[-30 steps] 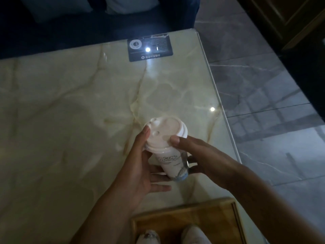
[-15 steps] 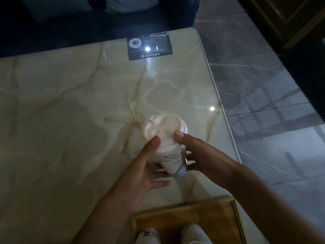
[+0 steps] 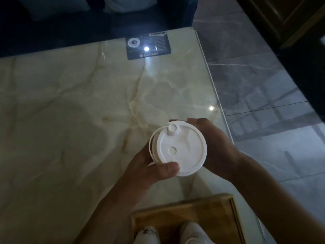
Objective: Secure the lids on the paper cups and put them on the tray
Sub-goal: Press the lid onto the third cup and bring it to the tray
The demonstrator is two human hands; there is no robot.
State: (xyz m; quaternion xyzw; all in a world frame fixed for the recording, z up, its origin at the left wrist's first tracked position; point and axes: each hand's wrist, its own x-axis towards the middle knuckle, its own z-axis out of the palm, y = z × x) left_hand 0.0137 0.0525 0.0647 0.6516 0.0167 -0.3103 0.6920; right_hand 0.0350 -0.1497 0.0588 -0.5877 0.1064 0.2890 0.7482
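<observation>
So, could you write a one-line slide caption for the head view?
Both hands, left and right, press a white lid onto a paper cup above a marble table, near a wooden tray.

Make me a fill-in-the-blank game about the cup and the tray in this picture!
1. The lid on the paper cup is coloured ____.
2. The cup is held by ____ hands, the left hand and the right hand.
3. The tray near the bottom edge is made of ____.
4. The thumb of the left hand presses on the lid's ____.

Missing words: white; two; wood; rim
</observation>
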